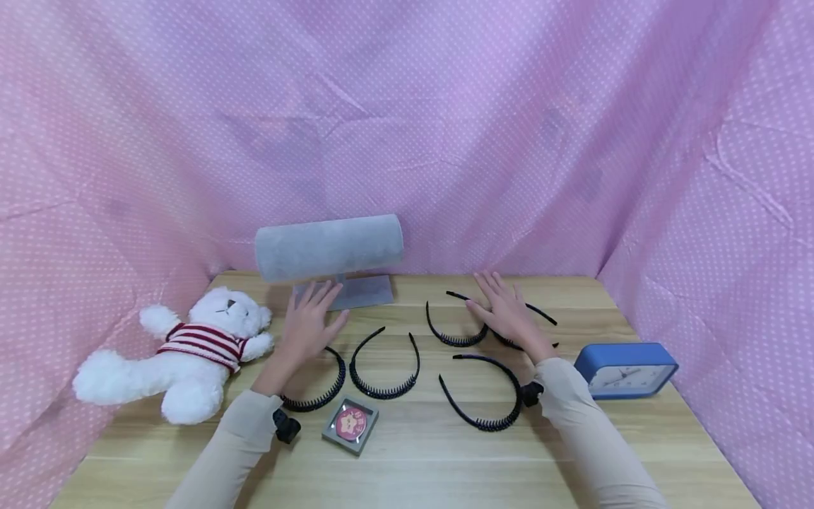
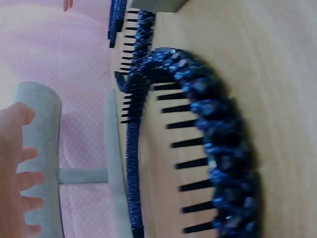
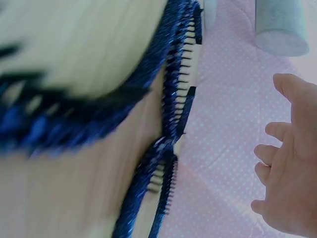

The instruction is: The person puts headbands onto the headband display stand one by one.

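My left hand (image 1: pixel 307 331), fingers spread, is over the left part of the table, above a dark beaded toothed headband (image 1: pixel 311 404) that it partly hides. Another headband (image 1: pixel 384 392) lies just right of it. Behind the fingertips stands a grey cylindrical display stand (image 1: pixel 331 247). My right hand (image 1: pixel 505 311) is also spread and holds nothing, overlapping several headbands at the back right, one of them the headband (image 1: pixel 459 342) by its thumb. Nearer to me, below that hand, lies one more headband (image 1: pixel 492 425). In the right wrist view, headbands (image 3: pixel 171 84) line the table beside the hand.
A white teddy bear (image 1: pixel 200 346) in a striped sweater lies at the left. A small grey-framed case with a pink badge (image 1: pixel 350 424) is at front centre. A blue clock (image 1: pixel 626 370) stands at the right of the wooden table (image 1: pixel 420 474); pink dotted cloth (image 1: pixel 445 141) hangs behind.
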A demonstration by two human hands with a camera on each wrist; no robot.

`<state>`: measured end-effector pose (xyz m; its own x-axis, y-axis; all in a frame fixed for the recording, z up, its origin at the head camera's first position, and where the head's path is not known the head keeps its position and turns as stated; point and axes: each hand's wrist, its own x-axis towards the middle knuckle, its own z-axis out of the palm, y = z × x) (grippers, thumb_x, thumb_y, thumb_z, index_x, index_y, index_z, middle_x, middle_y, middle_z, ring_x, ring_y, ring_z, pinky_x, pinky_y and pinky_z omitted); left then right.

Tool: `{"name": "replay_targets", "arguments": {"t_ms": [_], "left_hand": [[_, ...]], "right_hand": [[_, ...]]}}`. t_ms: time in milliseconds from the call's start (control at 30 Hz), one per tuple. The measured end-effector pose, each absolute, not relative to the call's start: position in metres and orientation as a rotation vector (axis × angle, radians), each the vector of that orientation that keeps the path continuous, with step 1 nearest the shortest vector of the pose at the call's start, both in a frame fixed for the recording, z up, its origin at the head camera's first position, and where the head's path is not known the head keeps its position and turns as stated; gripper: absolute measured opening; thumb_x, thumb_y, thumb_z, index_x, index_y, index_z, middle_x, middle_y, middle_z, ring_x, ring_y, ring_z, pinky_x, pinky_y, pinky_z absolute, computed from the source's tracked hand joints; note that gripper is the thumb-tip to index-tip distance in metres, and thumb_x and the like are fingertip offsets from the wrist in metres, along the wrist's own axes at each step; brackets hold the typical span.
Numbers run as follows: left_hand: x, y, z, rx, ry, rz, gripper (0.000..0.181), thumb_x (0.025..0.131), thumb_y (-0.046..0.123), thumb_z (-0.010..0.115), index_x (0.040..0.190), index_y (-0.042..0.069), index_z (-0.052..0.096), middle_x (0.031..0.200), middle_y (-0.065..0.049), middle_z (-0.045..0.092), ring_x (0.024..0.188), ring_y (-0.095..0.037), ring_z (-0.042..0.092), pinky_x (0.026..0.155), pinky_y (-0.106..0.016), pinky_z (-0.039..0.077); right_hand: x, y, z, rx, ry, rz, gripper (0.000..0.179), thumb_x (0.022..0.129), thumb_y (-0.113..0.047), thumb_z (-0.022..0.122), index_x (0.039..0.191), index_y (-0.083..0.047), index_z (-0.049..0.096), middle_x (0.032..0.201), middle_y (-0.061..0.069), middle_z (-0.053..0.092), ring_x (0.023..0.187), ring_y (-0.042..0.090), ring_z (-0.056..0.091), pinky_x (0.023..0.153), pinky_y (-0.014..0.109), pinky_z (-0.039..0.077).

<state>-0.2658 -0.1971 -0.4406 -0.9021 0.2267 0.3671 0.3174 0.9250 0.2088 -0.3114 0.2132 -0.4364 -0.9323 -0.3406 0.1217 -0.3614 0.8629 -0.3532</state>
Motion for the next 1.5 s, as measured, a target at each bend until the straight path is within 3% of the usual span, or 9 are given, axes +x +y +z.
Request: {"name": "replay_targets", "arguments": {"t_ms": [167,367,500,633,800,967,1067,1200,1500], "left_hand": [[-0.270,-0.200,-0.427,-0.429,-2.422,-0.438,0.050,0.094,0.032,0.069,0.137,0.006,0.063,0.133,-0.018,0.067,0.129,-0.044,0.057,0.115,-0.066,0.037],[-0.276,-0.209,-0.406,-0.405,-2.147,-0.651,0.042,0.090,0.017,0.073,0.129,0.003,0.068,0.122,-0.020,0.072,0.113,-0.042,0.065,0.106,-0.062,0.045],[-0.280,-0.217,-0.395,-0.300,-2.053,-0.814,0.042,0.089,0.013,0.073,0.130,0.002,0.067,0.127,-0.021,0.067,0.119,-0.042,0.061,0.106,-0.058,0.046],[-0.280,-0.226,-0.387,-0.150,-2.039,-1.036,0.049,0.093,0.018,0.071,0.140,0.007,0.060,0.142,-0.018,0.055,0.134,-0.037,0.049,0.112,-0.058,0.041],[-0.283,-0.237,-0.389,-0.009,-2.046,-1.364,0.067,0.097,0.025,0.069,0.156,0.013,0.041,0.162,-0.012,0.035,0.152,-0.029,0.029,0.127,-0.050,0.026],[-0.283,-0.245,-0.393,0.092,-2.016,-1.668,0.080,0.099,0.024,0.067,0.164,0.020,0.021,0.170,-0.006,0.021,0.157,-0.024,0.020,0.131,-0.041,0.018],[-0.279,-0.247,-0.388,0.071,-1.988,-1.787,0.083,0.099,0.019,0.065,0.164,0.016,0.014,0.171,-0.009,0.014,0.158,-0.023,0.015,0.131,-0.039,0.015],[-0.273,-0.250,-0.378,0.053,-1.979,-1.848,0.081,0.099,0.015,0.065,0.163,0.011,0.015,0.170,-0.011,0.014,0.158,-0.022,0.015,0.130,-0.037,0.017],[-0.293,-0.267,-0.398,0.014,-1.930,-1.778,0.072,0.097,0.006,0.067,0.159,0.011,0.032,0.165,-0.008,0.029,0.152,-0.024,0.031,0.125,-0.033,0.031]], "right_hand": [[-0.320,0.199,-0.430,0.594,-2.946,0.661,0.078,0.105,-0.055,0.044,0.165,-0.015,0.015,0.171,0.013,0.017,0.159,0.035,0.005,0.125,0.067,-0.005],[-0.330,0.171,-0.416,0.640,-2.899,0.790,0.077,0.105,-0.055,0.045,0.165,-0.016,0.018,0.171,0.013,0.018,0.158,0.036,0.009,0.126,0.067,-0.003],[-0.333,0.151,-0.404,0.707,-2.851,0.983,0.077,0.104,-0.057,0.045,0.165,-0.018,0.018,0.171,0.010,0.018,0.159,0.033,0.011,0.126,0.066,0.002],[-0.338,0.131,-0.395,0.755,-2.789,1.249,0.076,0.104,-0.056,0.049,0.165,-0.022,0.017,0.172,0.007,0.017,0.159,0.028,0.013,0.130,0.056,0.010],[-0.348,0.111,-0.391,0.786,-2.721,1.536,0.076,0.104,-0.051,0.050,0.165,-0.021,0.016,0.172,0.003,0.016,0.159,0.024,0.013,0.130,0.050,0.015],[-0.358,0.098,-0.393,0.789,-2.584,1.824,0.075,0.106,-0.040,0.053,0.164,-0.012,0.016,0.171,0.011,0.017,0.158,0.026,0.017,0.130,0.049,0.019],[-0.362,0.092,-0.393,0.767,-2.508,1.944,0.072,0.106,-0.033,0.054,0.164,-0.011,0.017,0.170,0.013,0.020,0.157,0.026,0.020,0.130,0.045,0.020],[-0.364,0.082,-0.389,0.756,-2.452,2.038,0.068,0.106,-0.027,0.056,0.163,-0.014,0.023,0.168,0.010,0.026,0.156,0.023,0.025,0.129,0.041,0.022],[-0.362,0.074,-0.383,0.768,-2.418,2.080,0.063,0.106,-0.020,0.055,0.162,-0.014,0.027,0.167,0.010,0.029,0.154,0.023,0.029,0.128,0.043,0.027]]}}
